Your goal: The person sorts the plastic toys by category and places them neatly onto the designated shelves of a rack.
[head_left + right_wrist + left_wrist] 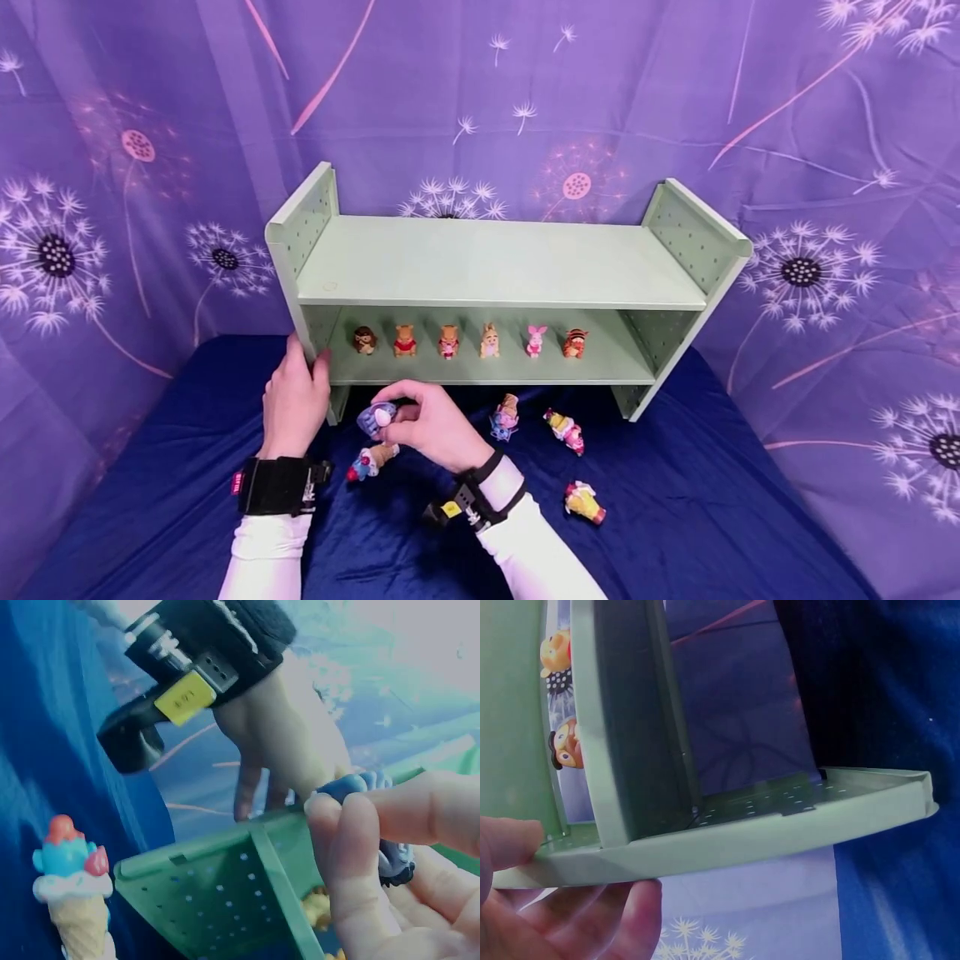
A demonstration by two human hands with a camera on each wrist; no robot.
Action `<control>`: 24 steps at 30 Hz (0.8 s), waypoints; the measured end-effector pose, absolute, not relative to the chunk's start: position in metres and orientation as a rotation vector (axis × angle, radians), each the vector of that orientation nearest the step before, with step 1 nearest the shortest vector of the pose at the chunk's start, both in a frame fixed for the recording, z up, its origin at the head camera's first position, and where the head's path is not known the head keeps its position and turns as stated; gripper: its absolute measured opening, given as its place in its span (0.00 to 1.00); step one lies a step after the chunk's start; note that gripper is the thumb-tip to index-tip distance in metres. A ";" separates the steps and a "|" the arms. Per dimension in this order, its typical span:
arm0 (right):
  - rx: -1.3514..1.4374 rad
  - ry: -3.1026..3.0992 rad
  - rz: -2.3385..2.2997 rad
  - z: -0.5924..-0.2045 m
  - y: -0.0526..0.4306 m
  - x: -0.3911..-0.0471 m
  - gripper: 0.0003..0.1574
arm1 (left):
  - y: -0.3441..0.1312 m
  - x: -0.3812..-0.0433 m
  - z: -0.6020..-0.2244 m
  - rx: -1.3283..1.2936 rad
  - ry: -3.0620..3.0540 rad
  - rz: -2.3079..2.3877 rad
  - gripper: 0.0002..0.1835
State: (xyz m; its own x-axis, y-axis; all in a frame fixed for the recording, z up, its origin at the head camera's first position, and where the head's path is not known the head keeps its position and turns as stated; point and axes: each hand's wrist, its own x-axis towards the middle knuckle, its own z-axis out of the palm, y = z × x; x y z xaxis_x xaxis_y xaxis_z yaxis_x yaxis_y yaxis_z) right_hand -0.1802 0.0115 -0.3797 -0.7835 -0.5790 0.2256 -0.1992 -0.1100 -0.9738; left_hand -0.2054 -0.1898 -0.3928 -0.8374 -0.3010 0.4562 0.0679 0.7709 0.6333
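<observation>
My left hand (295, 402) grips the left side panel of a pale green two-tier shelf (465, 258), thumb on the inner face and fingers outside, as the left wrist view shows. Between thumb and fingers my right hand (442, 425) pinches a small blue-grey figurine (377, 418), held in front of the lower tier's left end. Along that lower tier stand several small figurines: a brown owl (365, 340), two red-shirted bears (405, 340), a yellow rabbit (490, 342), a pink piglet (535, 341) and an orange tiger (575, 343).
On the dark blue cloth (712, 500) lie an ice-cream-cone figurine (372, 461), a blue-and-pink cone figurine (505, 417), a pink-and-yellow figurine (565, 430) and a yellow one (584, 502). A purple dandelion-print curtain (480, 100) hangs behind the shelf.
</observation>
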 end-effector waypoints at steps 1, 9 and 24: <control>-0.834 1.868 -1.987 -0.381 0.015 -0.181 0.21 | -0.190 -0.205 -0.393 0.174 -2.414 -0.893 0.22; -0.722 1.427 -2.141 -0.401 0.046 -0.195 0.23 | -0.192 -0.206 -0.394 0.187 -2.422 -0.900 0.24; -0.685 1.187 -2.339 -0.399 0.096 -0.195 0.18 | -0.189 -0.206 -0.395 0.178 -2.429 -0.910 0.24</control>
